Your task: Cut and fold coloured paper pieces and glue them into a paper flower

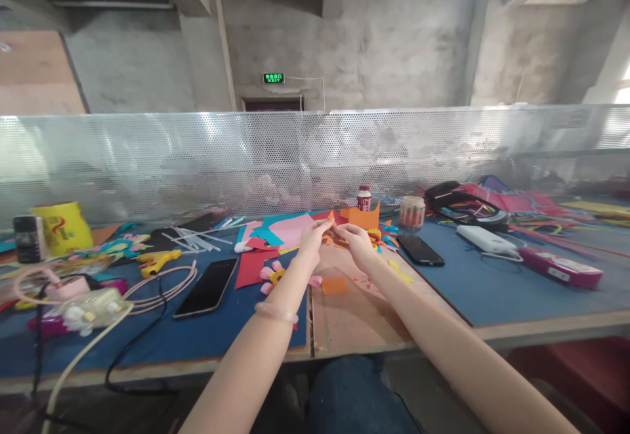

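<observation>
Both of my hands meet over the middle of the table, fingertips together. My left hand (316, 233) is closed in a pinch on a small orange piece (332, 218), which looks like paper or felt. My right hand (355, 242) is closed too, its fingertips at the same piece; the fingers partly hide it. Below my hands an orange square (335, 285) lies on the bare board (344, 322). A pink-petalled flower (268, 275) with a yellow centre is partly covered by my left forearm. Behind my right hand stands a folded orange sheet (367, 216).
Left: a yellow glue gun (156, 263), white glue sticks (197, 239), a phone (207, 287), and a power strip (96, 306) with cables. Right: another phone (420, 250), a jar (412, 212), a white power bank (486, 239) and a purple box (560, 267). A perforated metal screen (197, 158) runs behind.
</observation>
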Demonstrator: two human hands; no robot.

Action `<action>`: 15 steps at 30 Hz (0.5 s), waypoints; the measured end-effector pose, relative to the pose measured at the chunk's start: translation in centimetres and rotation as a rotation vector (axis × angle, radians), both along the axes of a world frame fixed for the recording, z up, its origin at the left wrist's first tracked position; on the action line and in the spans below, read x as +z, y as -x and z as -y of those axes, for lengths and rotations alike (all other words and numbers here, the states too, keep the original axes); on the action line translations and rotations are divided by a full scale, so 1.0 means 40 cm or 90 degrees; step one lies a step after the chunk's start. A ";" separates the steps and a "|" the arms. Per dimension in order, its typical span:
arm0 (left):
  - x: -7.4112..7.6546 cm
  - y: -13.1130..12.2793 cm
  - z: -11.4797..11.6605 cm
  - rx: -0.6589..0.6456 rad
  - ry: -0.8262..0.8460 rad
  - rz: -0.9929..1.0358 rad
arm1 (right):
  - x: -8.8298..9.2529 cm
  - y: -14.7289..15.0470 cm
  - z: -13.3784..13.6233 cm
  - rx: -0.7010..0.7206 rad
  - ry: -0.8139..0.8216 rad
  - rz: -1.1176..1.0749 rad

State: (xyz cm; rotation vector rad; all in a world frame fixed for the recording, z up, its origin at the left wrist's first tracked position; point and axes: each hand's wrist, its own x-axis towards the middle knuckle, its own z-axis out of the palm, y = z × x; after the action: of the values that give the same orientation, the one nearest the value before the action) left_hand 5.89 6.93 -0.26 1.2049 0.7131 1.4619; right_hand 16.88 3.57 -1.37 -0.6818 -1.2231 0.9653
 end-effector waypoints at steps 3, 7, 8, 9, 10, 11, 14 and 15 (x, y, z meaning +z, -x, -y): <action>0.001 -0.004 0.003 0.005 0.009 0.002 | 0.000 -0.001 -0.003 0.003 -0.001 -0.011; 0.000 -0.005 -0.003 0.016 0.010 0.001 | -0.002 0.000 -0.007 0.004 0.003 -0.017; -0.001 -0.004 -0.005 0.019 0.005 0.000 | -0.003 0.000 -0.007 0.006 0.004 -0.017; -0.002 -0.003 -0.007 0.021 0.000 -0.002 | -0.004 -0.001 -0.008 0.008 0.005 -0.016; -0.002 -0.003 -0.007 0.023 -0.006 -0.004 | -0.005 -0.001 -0.009 0.009 0.007 -0.016; -0.001 -0.002 -0.007 0.025 -0.011 -0.007 | -0.005 -0.002 -0.010 0.010 0.008 -0.016; 0.003 -0.002 0.001 0.029 -0.027 -0.015 | -0.006 -0.004 -0.011 0.007 0.010 -0.015; 0.004 -0.002 0.004 0.029 -0.032 -0.017 | -0.007 -0.005 -0.010 0.007 0.009 -0.012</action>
State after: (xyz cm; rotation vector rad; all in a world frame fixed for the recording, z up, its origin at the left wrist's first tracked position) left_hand 5.99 6.77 -0.08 1.2560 0.7307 1.5107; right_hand 17.07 3.99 -1.64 -0.6763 -1.2053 0.9882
